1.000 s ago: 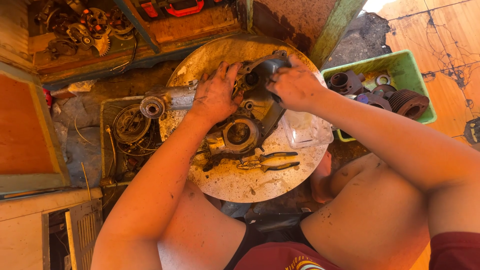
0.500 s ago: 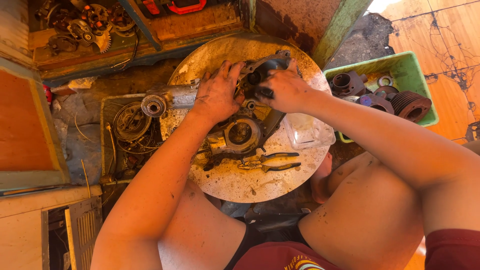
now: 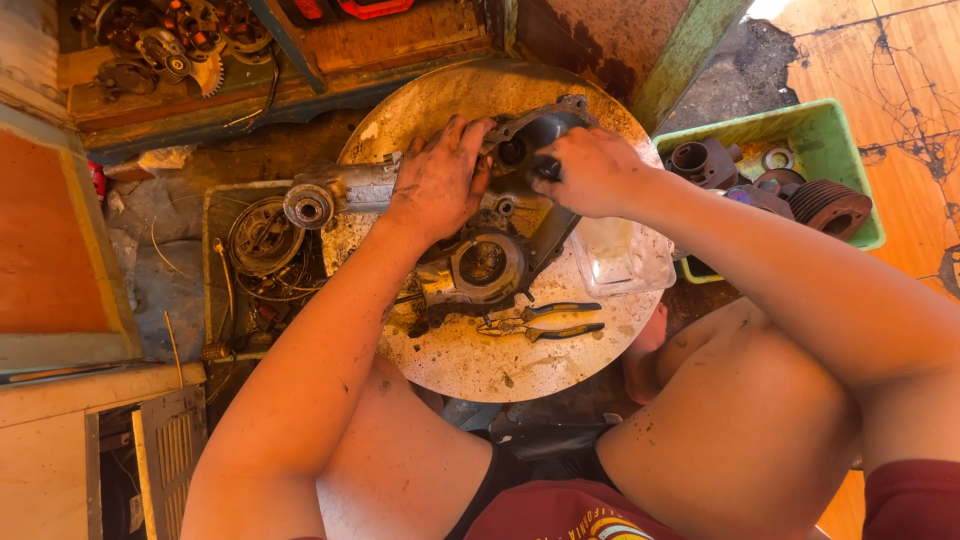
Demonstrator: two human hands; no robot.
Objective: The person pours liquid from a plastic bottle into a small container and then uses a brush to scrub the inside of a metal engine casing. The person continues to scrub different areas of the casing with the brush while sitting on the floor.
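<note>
A greasy grey engine casing (image 3: 490, 262) lies on a round metal table (image 3: 470, 365). My left hand (image 3: 438, 178) presses flat on the casing's upper left part, fingers spread and dirty. My right hand (image 3: 588, 168) is closed around a dark tool handle (image 3: 545, 168) held against the casing's upper end. A metal shaft with a round end (image 3: 310, 203) sticks out from the casing to the left. A pair of pliers (image 3: 545, 320) lies on the table below the casing.
A clear plastic tub (image 3: 620, 255) sits on the table's right side. A green bin (image 3: 830, 130) with a finned cylinder and dark parts stands to the right. A tray with a flywheel and wires (image 3: 262, 240) is at the left. Gears lie on a wooden shelf (image 3: 170, 45) above.
My right hand has slid left and down along the casing's upper end, closer to my left hand. My left hand stays pressed on the casing.
</note>
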